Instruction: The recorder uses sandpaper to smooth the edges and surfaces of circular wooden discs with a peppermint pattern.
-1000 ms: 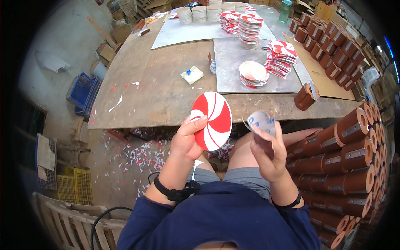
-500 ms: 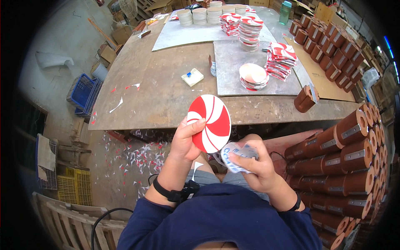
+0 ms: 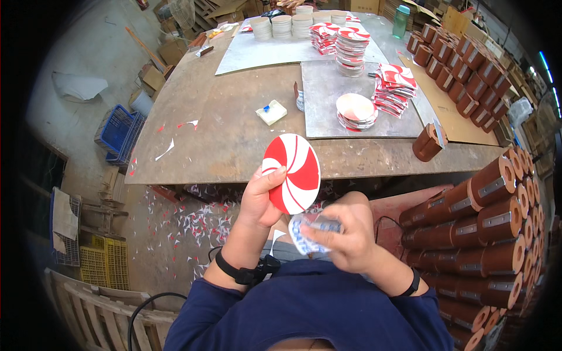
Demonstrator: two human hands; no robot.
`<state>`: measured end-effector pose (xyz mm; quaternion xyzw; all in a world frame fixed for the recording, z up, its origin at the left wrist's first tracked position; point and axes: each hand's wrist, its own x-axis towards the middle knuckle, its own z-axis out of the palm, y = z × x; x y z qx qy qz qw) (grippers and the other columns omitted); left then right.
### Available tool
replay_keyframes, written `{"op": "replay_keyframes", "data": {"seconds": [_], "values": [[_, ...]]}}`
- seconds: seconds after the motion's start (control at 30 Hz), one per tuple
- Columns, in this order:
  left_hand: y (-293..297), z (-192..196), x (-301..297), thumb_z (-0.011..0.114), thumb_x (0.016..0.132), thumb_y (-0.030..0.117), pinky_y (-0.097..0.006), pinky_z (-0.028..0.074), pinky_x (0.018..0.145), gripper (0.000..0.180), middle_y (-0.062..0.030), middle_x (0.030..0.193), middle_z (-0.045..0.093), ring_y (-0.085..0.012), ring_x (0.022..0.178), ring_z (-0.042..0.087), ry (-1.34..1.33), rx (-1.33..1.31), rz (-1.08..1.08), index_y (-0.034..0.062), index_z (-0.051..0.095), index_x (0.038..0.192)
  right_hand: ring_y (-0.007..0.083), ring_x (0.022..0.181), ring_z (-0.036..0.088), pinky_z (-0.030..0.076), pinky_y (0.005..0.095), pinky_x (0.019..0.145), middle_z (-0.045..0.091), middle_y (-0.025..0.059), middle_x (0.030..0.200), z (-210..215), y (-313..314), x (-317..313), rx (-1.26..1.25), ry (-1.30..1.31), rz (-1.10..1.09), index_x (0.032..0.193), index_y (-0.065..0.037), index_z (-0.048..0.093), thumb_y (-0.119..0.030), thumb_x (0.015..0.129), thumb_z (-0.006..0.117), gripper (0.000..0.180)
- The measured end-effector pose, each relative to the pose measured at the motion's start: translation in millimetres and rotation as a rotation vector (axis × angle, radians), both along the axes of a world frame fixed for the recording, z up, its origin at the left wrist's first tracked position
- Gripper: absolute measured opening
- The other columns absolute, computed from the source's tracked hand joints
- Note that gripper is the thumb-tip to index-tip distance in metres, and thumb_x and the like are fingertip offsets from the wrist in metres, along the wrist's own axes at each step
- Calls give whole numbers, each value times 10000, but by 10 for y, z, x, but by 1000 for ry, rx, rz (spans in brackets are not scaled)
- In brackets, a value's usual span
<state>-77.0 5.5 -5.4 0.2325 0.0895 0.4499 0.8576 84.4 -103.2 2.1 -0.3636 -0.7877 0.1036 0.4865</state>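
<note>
Right hand (image 3: 351,234), pinching one printed sheet (image 3: 307,237), has come left since half a second ago, now by the lower rim of one red-white disc (image 3: 295,175); contact unclear, blurred. Left hand (image 3: 263,202) keeps gripping disc before table's (image 3: 222,158) near edge. Room this side of edge; tubes (image 3: 468,228) well apart, right. One bottle (image 3: 400,23), toward far right corner

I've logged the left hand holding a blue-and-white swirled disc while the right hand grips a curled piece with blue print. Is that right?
Not quite: the head view shows the swirled disc in the left hand is red and white, not blue. The right hand does grip a curled piece with blue print.
</note>
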Motion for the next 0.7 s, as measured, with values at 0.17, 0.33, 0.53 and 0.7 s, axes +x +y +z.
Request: {"op": "replay_keyframes", "data": {"seconds": [0.17,0.33,0.53,0.7], "values": [[-25,8,27,529,805,23,-380,442,891,415,-178,1122,532,-258,1022,550,15,40,-24,-45,394,1191,269,759,559,463,316,673,459,162,1011,147,71,153,56,82,-204,1066,-89,619,65,601,553,494],[-44,62,75,547,787,28,-377,439,893,415,-176,1104,545,-256,1010,557,38,60,-35,-54,412,1171,275,688,563,473,325,566,477,153,971,222,181,69,18,7,-376,1038,-140,630,-7,620,599,439],[-6,-50,3,541,787,12,-364,451,877,395,-172,1090,554,-250,990,567,106,59,-1,-50,425,1160,228,645,529,439,311,536,470,117,905,-35,46,154,136,-145,-308,1008,-145,643,-35,597,622,426],[4,-20,-2,536,789,-1,-372,451,879,394,-174,1080,559,-253,984,571,70,57,7,-47,422,1163,254,696,514,429,312,575,457,121,909,56,-6,164,127,-60,-314,997,-135,650,-14,572,611,444]]}}
